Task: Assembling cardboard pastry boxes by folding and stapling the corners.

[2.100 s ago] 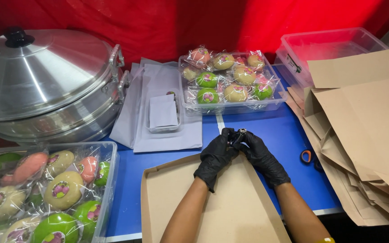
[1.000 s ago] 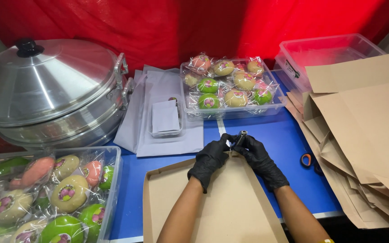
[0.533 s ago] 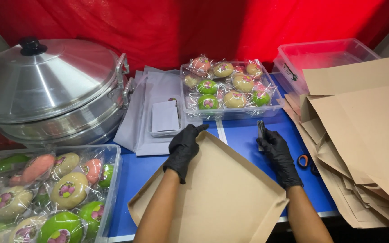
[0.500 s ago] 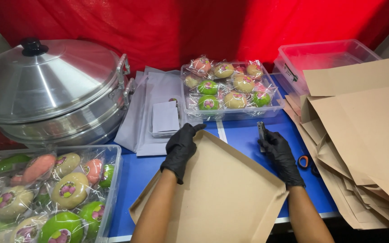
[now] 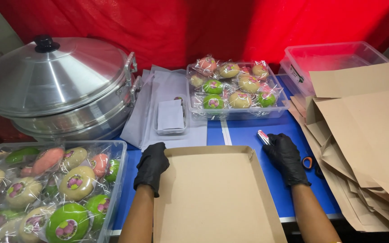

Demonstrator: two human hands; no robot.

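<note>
A shallow brown cardboard tray (image 5: 217, 193) lies flat on the blue table in front of me. My left hand (image 5: 151, 165), in a black glove, rests on the tray's left rim near its far corner. My right hand (image 5: 286, 154), also gloved, is just right of the tray's far right corner and grips a small stapler-like tool (image 5: 263, 136) with a red and white tip. The tray holds nothing.
A clear tub of wrapped coloured buns (image 5: 232, 87) stands at the back. Another tub of wrapped buns (image 5: 55, 180) is at the near left. A big metal steamer (image 5: 55, 85), grey paper sheets (image 5: 167, 105), an empty clear tub (image 5: 329, 58), brown cardboard sheets (image 5: 365, 135) and scissors (image 5: 308, 162) surround the tray.
My hands were together at the tray's far edge, then parted. The tray had been tilted up and now lies flat, with one hand at each side.
</note>
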